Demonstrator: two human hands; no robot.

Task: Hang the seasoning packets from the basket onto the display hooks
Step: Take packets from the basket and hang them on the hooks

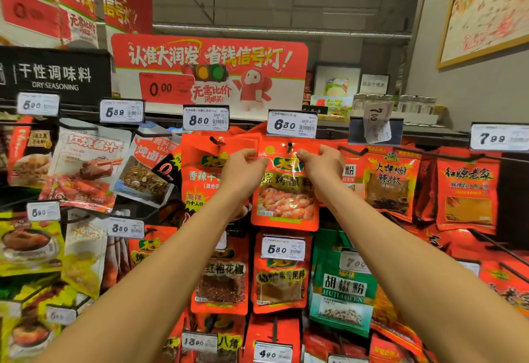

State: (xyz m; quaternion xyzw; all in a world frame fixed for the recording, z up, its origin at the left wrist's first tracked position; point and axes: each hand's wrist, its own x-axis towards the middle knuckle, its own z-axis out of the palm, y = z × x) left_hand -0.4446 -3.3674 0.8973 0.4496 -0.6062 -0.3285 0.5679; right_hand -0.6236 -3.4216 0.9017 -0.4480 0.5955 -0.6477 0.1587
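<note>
A red seasoning packet [284,188] is held up between both hands against the display, directly beneath the price tag marked 6.30 [292,124]. Its top left corner is pinched by the curled fingers and thumb of the left hand [243,168], and its top right corner is pinched in the same way by the right hand [322,163], so that the packet hangs flat and upright between the two wrists. The punched hole in the packet's top edge is seen at the tip of a dark display hook [289,145], midway between the two hands; whether the hook has passed through the hole cannot be told. No basket is in view. The hooks around are seen loaded: a similar red packet [200,179] hangs just to the left under the 8.60 tag [205,118], partly covered by the left hand, and a red chilli packet [388,182] hangs to the right. Below, a green pepper-powder packet [342,294] is hung near the right forearm. The held packet is glossy red, with a green-and-yellow logo at the top, dark characters across the middle and a picture of orange-glazed food in the lower half.
</note>
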